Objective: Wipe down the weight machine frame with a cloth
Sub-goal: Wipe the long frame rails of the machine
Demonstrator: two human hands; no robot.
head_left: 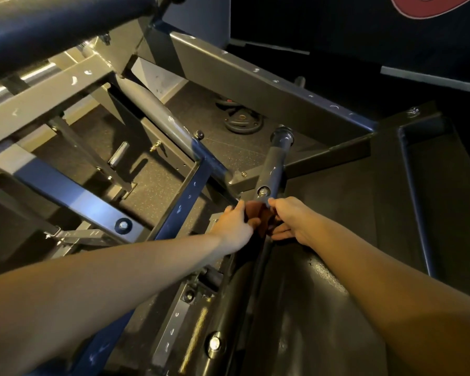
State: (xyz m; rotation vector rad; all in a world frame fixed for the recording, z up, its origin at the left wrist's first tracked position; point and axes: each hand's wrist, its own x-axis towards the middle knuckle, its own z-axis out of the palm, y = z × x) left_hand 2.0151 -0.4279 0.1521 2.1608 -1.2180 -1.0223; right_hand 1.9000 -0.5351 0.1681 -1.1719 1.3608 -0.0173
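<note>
A dark reddish-brown cloth (257, 215) is bunched between both hands just below the near end of a grey weight-plate peg (273, 169) on the machine frame. My left hand (235, 223) holds the cloth from the left, fingers wrapped over it. From the right, my right hand (291, 221) grips the same cloth, its fingers curled beneath. The cloth lies against a dark frame tube (255, 270) that runs down toward me. Most of the cloth is hidden by the hands.
Grey beams (269, 88) and blue bars (179, 202) of the frame cross left and above. A padded roller (38, 28) hangs at the top left. Black weight plates (242, 120) lie on the speckled rubber floor (152, 191). A dark panel (350, 213) fills the right.
</note>
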